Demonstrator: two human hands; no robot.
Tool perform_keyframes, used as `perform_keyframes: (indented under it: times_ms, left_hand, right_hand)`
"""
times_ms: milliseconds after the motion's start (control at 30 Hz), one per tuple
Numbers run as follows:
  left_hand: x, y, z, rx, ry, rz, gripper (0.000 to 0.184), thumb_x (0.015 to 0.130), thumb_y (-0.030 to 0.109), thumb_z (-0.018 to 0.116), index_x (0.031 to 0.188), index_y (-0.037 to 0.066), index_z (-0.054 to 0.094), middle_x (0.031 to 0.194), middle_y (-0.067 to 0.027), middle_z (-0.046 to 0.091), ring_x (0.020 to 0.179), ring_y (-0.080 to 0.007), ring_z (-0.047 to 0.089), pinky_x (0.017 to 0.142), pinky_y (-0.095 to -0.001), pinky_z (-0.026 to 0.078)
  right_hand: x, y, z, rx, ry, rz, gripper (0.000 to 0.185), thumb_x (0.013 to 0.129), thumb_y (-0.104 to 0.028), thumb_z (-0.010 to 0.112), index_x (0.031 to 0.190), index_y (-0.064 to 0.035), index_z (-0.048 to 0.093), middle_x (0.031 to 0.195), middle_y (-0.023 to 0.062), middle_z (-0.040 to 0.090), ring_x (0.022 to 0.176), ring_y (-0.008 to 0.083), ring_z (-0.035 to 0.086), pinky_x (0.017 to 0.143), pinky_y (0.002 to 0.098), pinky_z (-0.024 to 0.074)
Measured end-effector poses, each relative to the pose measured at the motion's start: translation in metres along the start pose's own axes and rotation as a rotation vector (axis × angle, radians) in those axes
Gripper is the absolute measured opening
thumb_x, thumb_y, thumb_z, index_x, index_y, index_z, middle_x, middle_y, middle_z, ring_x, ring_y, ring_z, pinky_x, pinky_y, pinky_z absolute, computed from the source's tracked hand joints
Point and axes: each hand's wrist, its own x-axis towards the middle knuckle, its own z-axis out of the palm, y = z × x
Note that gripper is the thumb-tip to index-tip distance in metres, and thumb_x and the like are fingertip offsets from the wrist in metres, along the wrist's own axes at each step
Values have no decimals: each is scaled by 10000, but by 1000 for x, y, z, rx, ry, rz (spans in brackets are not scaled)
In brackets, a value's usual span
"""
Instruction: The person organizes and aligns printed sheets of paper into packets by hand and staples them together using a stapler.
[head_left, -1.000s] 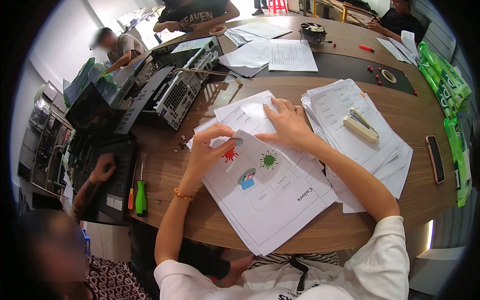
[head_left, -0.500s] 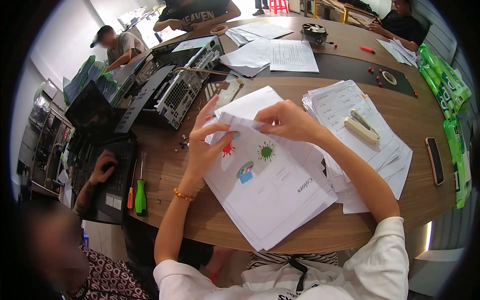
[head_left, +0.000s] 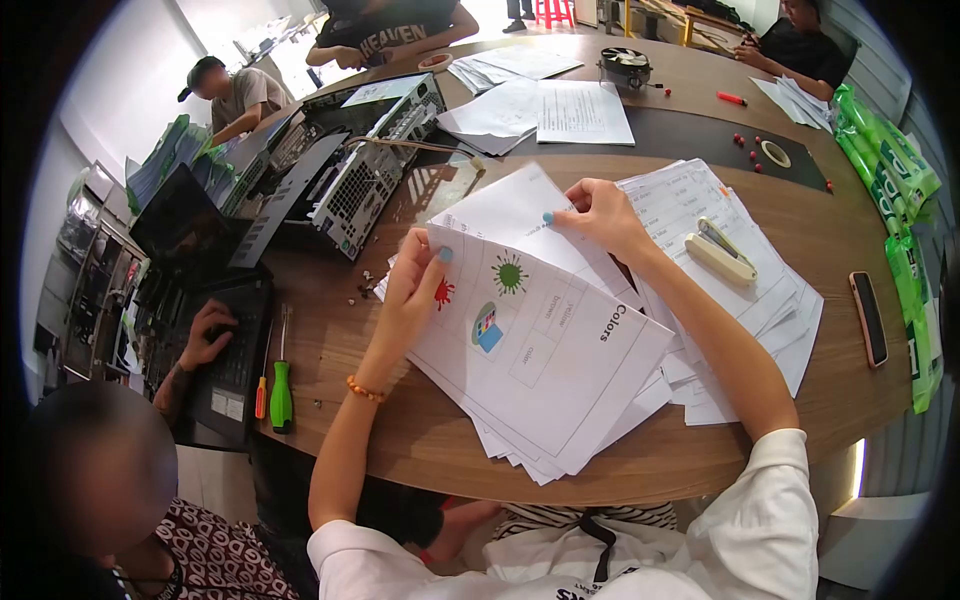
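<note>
A printed worksheet headed "Colors", with red and green splats and a paint picture, is raised at a tilt above a loose pile of papers. My left hand is closed on its upper left corner, thumb on top. Behind it lies another white sheet, partly covered by the worksheet. My right hand pinches the right edge of that sheet between thumb and fingers. A second stack of papers lies right of my right hand, with a cream stapler on it.
An opened computer case stands at the left, near a laptop with another person's hand on it. A green-handled screwdriver lies beside the laptop. A phone, green packages and a tape roll are at the right.
My hands have moved apart. The right hand has let the worksheet's upper edge go and holds the sheet behind it. The worksheet has lifted and separated from the pile.
</note>
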Motion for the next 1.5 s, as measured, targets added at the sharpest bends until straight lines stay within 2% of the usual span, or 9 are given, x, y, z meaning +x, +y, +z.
perform_keyframes:
  times_ms: [267,333,567,733,833,1033,1167,1267,1500]
  left_hand:
    - [0,11,10,-70,79,19,166,892,21,439,1055,22,408,904,-63,596,754,-29,531,621,-136,414]
    - [0,12,11,-53,83,-23,199,880,22,472,1076,0,447,886,-66,608,764,-42,548,647,-150,431]
    - [0,3,1,52,49,44,114,860,25,509,959,-16,548,886,-14,605,826,-36,533,684,-172,430]
    - [8,7,1,587,175,458,96,840,13,510,928,5,550,1017,-68,599,975,-130,523,833,-245,406]
    - [8,7,4,492,171,401,100,841,8,499,930,5,543,1064,-99,587,978,-166,538,856,-266,405]
    - [0,4,1,383,148,166,131,840,4,497,967,7,532,919,-63,601,774,-108,552,666,-225,436]
    - [1,12,14,221,260,219,199,839,1,499,1035,12,534,824,-32,579,683,-69,503,586,-198,406]
    - [-1,17,15,274,256,124,317,830,-33,486,1140,22,519,855,-38,565,669,-67,481,590,-197,406]
    - [-1,10,12,562,159,290,436,811,-71,473,1233,39,468,930,-52,530,678,-75,474,586,-208,408]
  right_hand:
    - [-7,-11,0,146,-44,-145,205,739,-175,649,768,27,662,617,74,623,532,88,545,525,226,432]
    - [-7,-15,0,142,-50,-95,177,728,-193,627,743,-25,681,644,118,630,578,190,605,576,284,467]
    - [-16,-20,14,-218,180,-394,197,818,-190,546,953,-99,658,798,103,614,711,256,604,640,350,483]
    - [-12,-29,6,-27,110,-726,211,806,-43,555,1005,-69,621,819,74,603,671,181,579,612,300,474]
    - [-18,-48,-9,149,-355,-573,190,797,3,549,970,-39,615,799,82,609,656,153,558,595,281,458]
    - [-24,-58,-15,100,-557,-499,161,845,-83,520,963,-6,597,771,103,604,611,135,512,568,278,441]
    - [-24,-66,-9,80,-616,-339,225,872,-154,496,1032,-8,556,797,133,613,653,168,563,598,305,455]
    - [-45,-79,0,-92,-521,-365,370,871,-169,488,1179,10,389,876,229,599,863,369,578,726,417,447]
    - [-45,-66,17,57,-409,-391,202,856,-83,458,1033,15,462,791,202,576,741,358,558,683,394,419]
